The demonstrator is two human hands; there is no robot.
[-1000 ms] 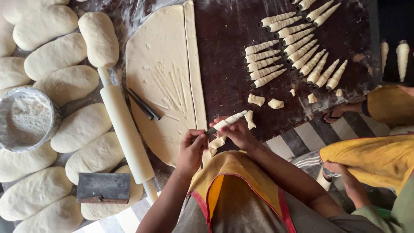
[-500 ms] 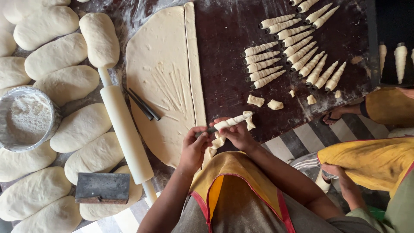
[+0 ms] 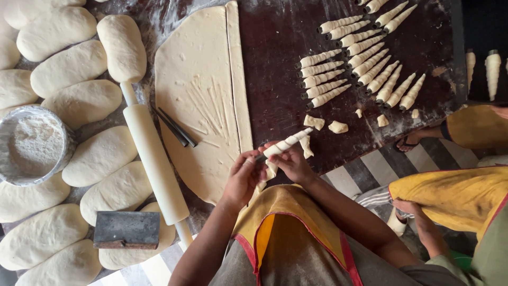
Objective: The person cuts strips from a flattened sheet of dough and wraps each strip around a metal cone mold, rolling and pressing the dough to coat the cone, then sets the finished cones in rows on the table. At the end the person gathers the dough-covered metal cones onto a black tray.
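Note:
Both my hands meet at the near edge of a dark wooden board (image 3: 275, 69). My left hand (image 3: 242, 177) and my right hand (image 3: 290, 161) hold a slim cone mould with a dough strip wound around it (image 3: 288, 142); a loose end of the strip hangs below. A rolled-out dough sheet (image 3: 196, 100) lies just left of my hands, with a long cut strip (image 3: 239, 79) along its right edge. Several finished dough-wrapped cones (image 3: 360, 63) lie in rows at the far right of the board.
A white rolling pin (image 3: 153, 159) and a dark knife (image 3: 174, 126) rest by the sheet. Several oval dough loaves (image 3: 69, 66) fill the left side, with a flour bowl (image 3: 33, 144) and a metal scraper (image 3: 127, 229). Another person in yellow (image 3: 450, 196) sits at right.
My hands have kept turning the cone, and the wound strip now covers more of it. Everything else lies as before.

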